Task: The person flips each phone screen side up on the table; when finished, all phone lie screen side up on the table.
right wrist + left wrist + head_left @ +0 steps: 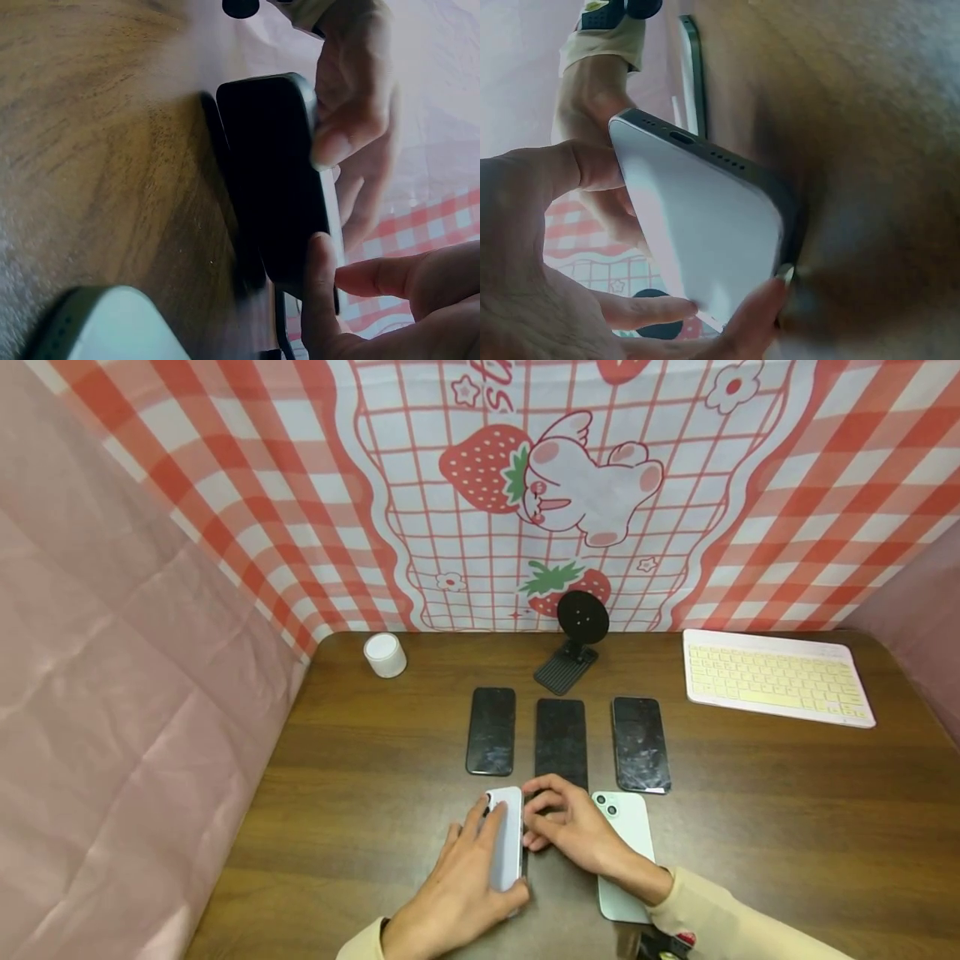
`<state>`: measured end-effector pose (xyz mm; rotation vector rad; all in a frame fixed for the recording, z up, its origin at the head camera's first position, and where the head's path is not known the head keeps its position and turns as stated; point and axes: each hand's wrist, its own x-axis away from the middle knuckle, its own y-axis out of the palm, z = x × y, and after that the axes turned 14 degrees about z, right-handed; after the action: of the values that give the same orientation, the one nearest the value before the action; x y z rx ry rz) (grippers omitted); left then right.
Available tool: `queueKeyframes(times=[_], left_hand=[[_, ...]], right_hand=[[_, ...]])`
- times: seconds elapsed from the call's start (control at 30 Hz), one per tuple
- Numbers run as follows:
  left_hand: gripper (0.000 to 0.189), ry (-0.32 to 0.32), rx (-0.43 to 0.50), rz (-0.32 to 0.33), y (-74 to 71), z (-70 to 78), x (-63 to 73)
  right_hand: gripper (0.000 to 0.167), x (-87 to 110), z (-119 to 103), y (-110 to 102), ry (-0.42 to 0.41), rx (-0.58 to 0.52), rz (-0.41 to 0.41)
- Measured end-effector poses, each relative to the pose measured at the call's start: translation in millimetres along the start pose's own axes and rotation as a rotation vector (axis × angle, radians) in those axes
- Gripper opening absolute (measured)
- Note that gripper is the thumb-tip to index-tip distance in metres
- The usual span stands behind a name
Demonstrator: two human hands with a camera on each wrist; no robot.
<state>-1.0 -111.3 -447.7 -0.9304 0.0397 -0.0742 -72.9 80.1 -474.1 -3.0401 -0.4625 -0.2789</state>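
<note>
Phone (pixel 511 847): smooth, round-cornered | left hand (pixel 463 887) + right hand (pixel 574 828): gripping it | tabletop (pixel 337 827): wood-grained

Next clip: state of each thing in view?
White phone: tilted, held by left hand and right hand
Left black phone: screen up, dark
Middle black phone: screen up, dark
Right black phone: screen up, dark
Pale green phone: face down
Black stand: unfolded, disc raised
Keyboard: flat, keys up
White cylinder: upright
</note>
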Motion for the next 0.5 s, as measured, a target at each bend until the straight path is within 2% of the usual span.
queueKeyframes(times=[0.3,0.5], left_hand=[[0.094,0.077,0.031,0.039,-7.2,1.7,-0.7],[0.094,0.044,0.109,0.015,-11.9,-0.2,-3.0]], right_hand=[[0.046,-0.8,4,3,0.05,-0.033,-0.05],[0.046,-1.0,5,3,0.078,-0.011,-0.058]])
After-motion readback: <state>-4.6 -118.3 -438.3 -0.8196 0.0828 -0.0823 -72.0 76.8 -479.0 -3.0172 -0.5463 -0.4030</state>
